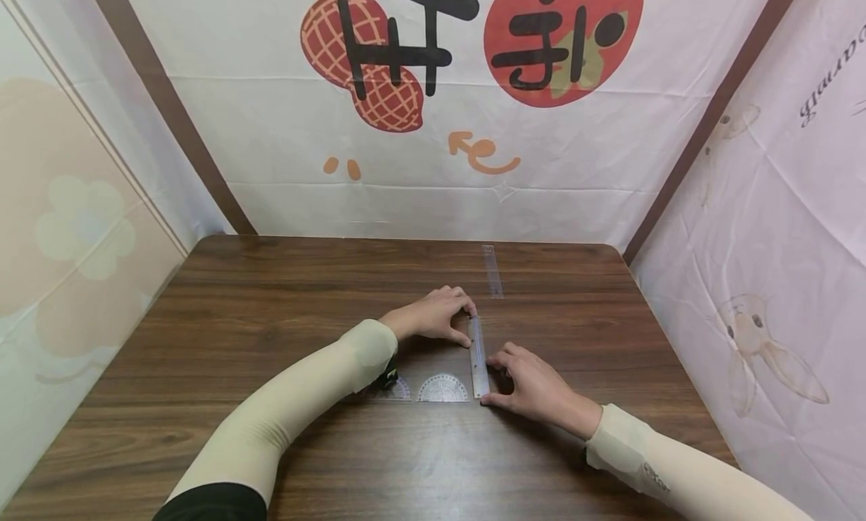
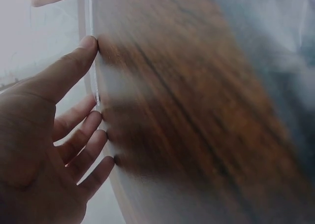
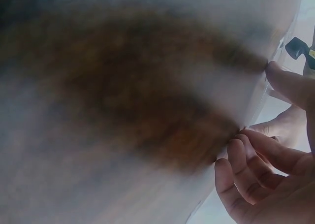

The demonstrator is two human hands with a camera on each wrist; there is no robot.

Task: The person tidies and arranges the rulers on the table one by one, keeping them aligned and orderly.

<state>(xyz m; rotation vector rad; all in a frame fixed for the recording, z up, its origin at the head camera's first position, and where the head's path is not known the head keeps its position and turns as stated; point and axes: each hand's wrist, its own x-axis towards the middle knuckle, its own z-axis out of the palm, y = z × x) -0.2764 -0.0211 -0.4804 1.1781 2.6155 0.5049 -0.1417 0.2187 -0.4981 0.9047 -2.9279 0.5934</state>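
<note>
A clear plastic ruler [image 1: 479, 363] lies lengthwise on the wooden table between the two hands. My left hand [image 1: 435, 315] reaches to its far part; in the left wrist view the thumb [image 2: 78, 61] touches the ruler's edge and the fingers are nearly straight. At the near part, my right hand [image 1: 537, 386] has its thumb by the near end and its fingertips against the right edge. Just left of the ruler lies a clear protractor [image 1: 443, 388]. Another clear piece with a curved scale [image 1: 401, 389] is partly hidden by the left wrist.
A second clear ruler [image 1: 492, 271] lies farther back on the brown wood-grain table [image 1: 304, 280]. Printed white cloth [image 1: 433, 205] hangs behind the table's back edge, with more cloth along both sides.
</note>
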